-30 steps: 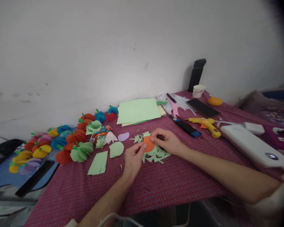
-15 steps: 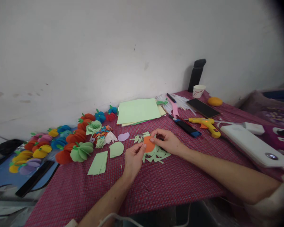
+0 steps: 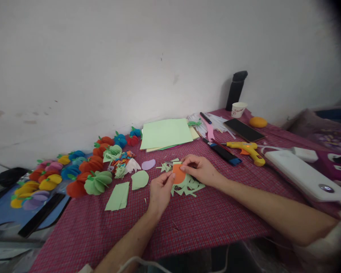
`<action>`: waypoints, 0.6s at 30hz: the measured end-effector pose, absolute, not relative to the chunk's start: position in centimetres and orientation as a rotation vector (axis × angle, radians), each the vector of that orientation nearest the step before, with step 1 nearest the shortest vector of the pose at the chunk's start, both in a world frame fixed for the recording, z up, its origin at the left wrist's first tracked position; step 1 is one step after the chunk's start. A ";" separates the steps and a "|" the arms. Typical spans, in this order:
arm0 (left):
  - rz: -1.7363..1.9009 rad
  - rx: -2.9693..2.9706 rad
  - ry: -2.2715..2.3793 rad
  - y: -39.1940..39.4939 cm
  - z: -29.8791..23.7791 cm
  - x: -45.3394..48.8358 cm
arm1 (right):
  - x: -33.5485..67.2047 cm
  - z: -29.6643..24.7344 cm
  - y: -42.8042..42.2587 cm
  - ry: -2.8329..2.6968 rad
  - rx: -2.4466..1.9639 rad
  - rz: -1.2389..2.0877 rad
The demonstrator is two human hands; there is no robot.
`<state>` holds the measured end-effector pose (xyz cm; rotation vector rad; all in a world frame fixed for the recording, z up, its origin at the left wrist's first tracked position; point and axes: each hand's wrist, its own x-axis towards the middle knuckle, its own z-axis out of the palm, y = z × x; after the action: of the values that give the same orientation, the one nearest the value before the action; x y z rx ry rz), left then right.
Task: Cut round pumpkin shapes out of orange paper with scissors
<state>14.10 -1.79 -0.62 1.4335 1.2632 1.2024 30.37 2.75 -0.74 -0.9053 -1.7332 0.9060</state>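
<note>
An orange paper piece [image 3: 179, 174] with a rounded lower edge is held up between my two hands, with a strip of light green paper showing along its top. My left hand [image 3: 161, 189] pinches its left edge between thumb and fingers. From the right, my right hand [image 3: 199, 170] grips the upper right edge, its thumb on the orange face. Below and behind lie light green paper scraps [image 3: 189, 186]. To the left are rounded green paper pieces [image 3: 140, 179], green rectangular strips [image 3: 117, 196] and a lilac piece [image 3: 148, 164].
Colourful paper pumpkins [image 3: 92, 164] crowd the left side. Green sheets [image 3: 167, 133] lie at the back. On the right are a yellow glue gun [image 3: 248, 148], a phone [image 3: 243, 129], a white power bank [image 3: 304, 175], a paper cup [image 3: 238, 109] and a black bottle [image 3: 236, 90].
Almost nothing differs. Both hands keep their hold on the orange paper, which has shifted only very slightly.
</note>
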 end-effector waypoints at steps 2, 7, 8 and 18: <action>1.208 1.444 1.269 -1.8 -0.6 14.1 | 30.3 -0.8 2.7 -1.716 -0.902 0.940; 1.195 1.476 1.287 -1.8 -0.6 14.1 | 30.3 -0.8 2.8 -1.667 -0.918 1.022; 1.189 1.485 1.293 -1.8 -0.5 14.1 | 30.3 -0.8 2.8 -1.660 -0.920 1.030; 1.174 1.554 1.376 -1.7 -0.8 14.0 | 30.1 -0.3 2.6 -1.583 -0.924 1.149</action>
<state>13.99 -1.75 -0.78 1.5536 1.3764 1.1741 30.09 2.56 -0.35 -0.9243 -1.5834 1.1492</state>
